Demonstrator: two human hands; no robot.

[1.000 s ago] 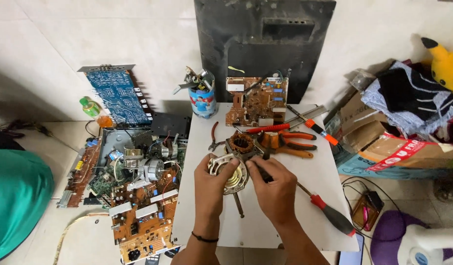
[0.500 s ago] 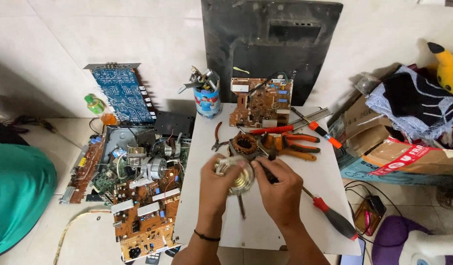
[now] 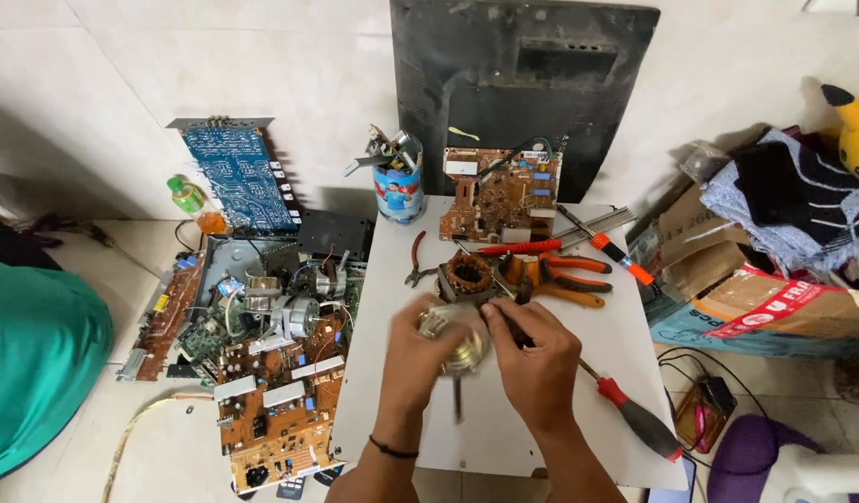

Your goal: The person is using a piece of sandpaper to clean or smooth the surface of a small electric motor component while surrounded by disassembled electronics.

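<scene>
My left hand (image 3: pixel 420 359) grips a small round metal motor part (image 3: pixel 462 349) with a shaft that points down toward the white table (image 3: pixel 392 279). My right hand (image 3: pixel 541 359) is closed on a thin dark tool whose tip meets that part from the right. Just beyond both hands lies a motor stator with copper windings (image 3: pixel 466 277). A red-and-black screwdriver (image 3: pixel 634 419) lies on the table to the right of my right wrist.
Orange-handled pliers (image 3: pixel 564 279), small red cutters (image 3: pixel 417 261), a red-handled screwdriver (image 3: pixel 522 248), a brown circuit board (image 3: pixel 499 194) and a can of parts (image 3: pixel 399 186) occupy the table's far half. Circuit boards and motors (image 3: pixel 271 335) cover the floor to the left. Boxes and clothes (image 3: pixel 774 242) pile up at right.
Both hands have stayed over the motor part; the left hand has shifted a little around it and is blurred. The camera has tilted slightly.
</scene>
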